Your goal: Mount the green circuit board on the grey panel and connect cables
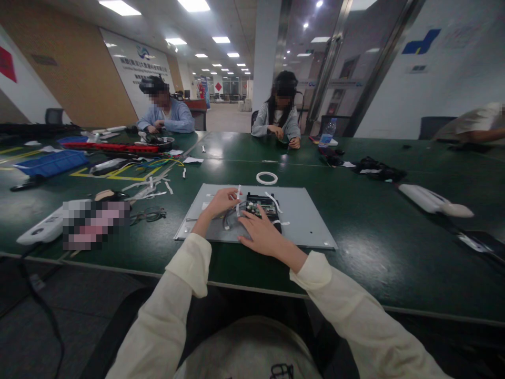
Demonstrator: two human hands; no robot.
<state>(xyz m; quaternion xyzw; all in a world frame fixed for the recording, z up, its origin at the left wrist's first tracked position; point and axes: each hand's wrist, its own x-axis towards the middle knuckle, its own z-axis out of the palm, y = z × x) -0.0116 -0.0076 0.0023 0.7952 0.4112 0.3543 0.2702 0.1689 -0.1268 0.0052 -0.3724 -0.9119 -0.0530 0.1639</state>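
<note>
One circuit board (260, 207), dark-framed, is set a little right of the frame's centre, flat on a grey panel (307, 223) that is laid squarely before the wearer, presumably so that it can be reached from both sides. Just left of the board, a white tape strip (238, 193) is held: its upper part appears to be pinched between the nearly closed fingers of the left hand (221, 203). By the right hand (261, 231), nothing is visibly gripped; its fingers are spread wide along the board's lower edge, perhaps to steady it, though whether firm pressure is applied cannot be told. Between the hands, grey cables (228, 220) are loosely curved. Just beyond the panel, a tape roll (267, 182) is laid flat on the green table (366, 237), seemingly placed within easy reach. Out to the left, a blue tray (53, 162) is seen beside scattered pieces. At the top, two co-workers are seated across the table, a water bottle (327, 131) stood near the one at upper centre.
</note>
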